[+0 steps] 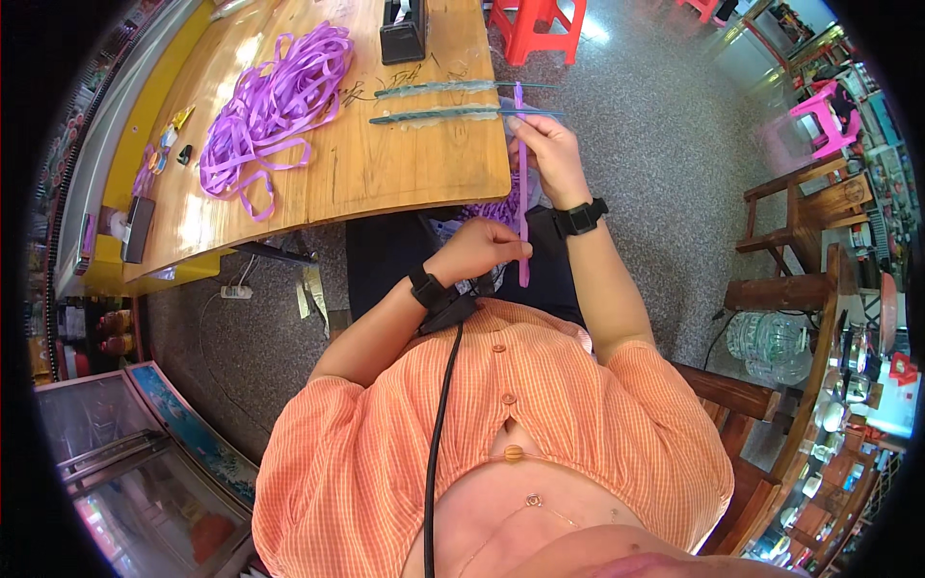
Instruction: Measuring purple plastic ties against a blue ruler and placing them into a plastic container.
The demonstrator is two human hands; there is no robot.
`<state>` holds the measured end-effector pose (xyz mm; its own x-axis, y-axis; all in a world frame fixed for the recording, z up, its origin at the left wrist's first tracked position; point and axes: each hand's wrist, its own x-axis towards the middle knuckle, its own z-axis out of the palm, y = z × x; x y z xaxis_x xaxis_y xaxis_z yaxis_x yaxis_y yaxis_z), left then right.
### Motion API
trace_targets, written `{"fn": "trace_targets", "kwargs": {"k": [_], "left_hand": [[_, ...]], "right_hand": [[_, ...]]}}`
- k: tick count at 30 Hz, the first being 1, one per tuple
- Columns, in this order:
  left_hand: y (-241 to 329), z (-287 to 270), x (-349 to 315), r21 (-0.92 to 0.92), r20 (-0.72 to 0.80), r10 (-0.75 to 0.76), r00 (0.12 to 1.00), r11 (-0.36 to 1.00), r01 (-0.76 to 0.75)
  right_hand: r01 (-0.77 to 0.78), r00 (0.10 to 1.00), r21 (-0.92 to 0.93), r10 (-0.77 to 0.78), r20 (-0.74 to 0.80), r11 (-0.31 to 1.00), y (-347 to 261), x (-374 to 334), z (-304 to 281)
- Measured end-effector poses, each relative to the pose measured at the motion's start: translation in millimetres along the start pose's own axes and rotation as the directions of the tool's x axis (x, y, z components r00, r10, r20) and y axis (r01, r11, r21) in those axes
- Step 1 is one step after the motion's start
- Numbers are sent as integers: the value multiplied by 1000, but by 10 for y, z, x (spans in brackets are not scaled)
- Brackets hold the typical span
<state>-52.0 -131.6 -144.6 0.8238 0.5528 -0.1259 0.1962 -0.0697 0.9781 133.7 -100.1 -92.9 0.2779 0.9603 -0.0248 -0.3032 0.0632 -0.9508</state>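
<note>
A strip of purple ribbon (523,197) runs lengthwise off the table's right edge, crossing two thin dark green sticks (434,115) that jut out past that edge. Its lower end is pinched between the thumb and fingers of my left hand (479,251), close to my body. Farther up, my right hand (551,154) closes on the same ribbon, just below the nearer stick. The sticks lie side by side, fixed to the tabletop with clear tape. Some fingertips of my right hand are hidden behind the ribbon.
On the wooden table (414,173) lie a loose heap of purple ribbon (279,106) and a black tape dispenser (404,34). More purple ribbon (496,209) hangs below the table edge. A red stool (538,29) stands beyond, wooden chairs (800,212) at right.
</note>
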Motion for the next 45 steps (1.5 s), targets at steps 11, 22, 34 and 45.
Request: {"fn": "trace_targets", "kwargs": {"k": [11,22,34,45], "left_hand": [[719,-24,-358,82,154,196,968,974,-210],[947,-71,-532,180,284,244,927,936,-302],[940,-36,-528,186,282,232,931,939,-290],[1203,-80,-584,199,288,285,914,916,-348]], "right_hand": [[82,995,-317,-97,-32,945,-224,-132,78],[-24,999,-156,19,-36,987,-312,-201,85],[13,998,-144,-22,-63,989,-290,-172,122],[-102,991,-197,118,71,975,-536,-376,103]]}}
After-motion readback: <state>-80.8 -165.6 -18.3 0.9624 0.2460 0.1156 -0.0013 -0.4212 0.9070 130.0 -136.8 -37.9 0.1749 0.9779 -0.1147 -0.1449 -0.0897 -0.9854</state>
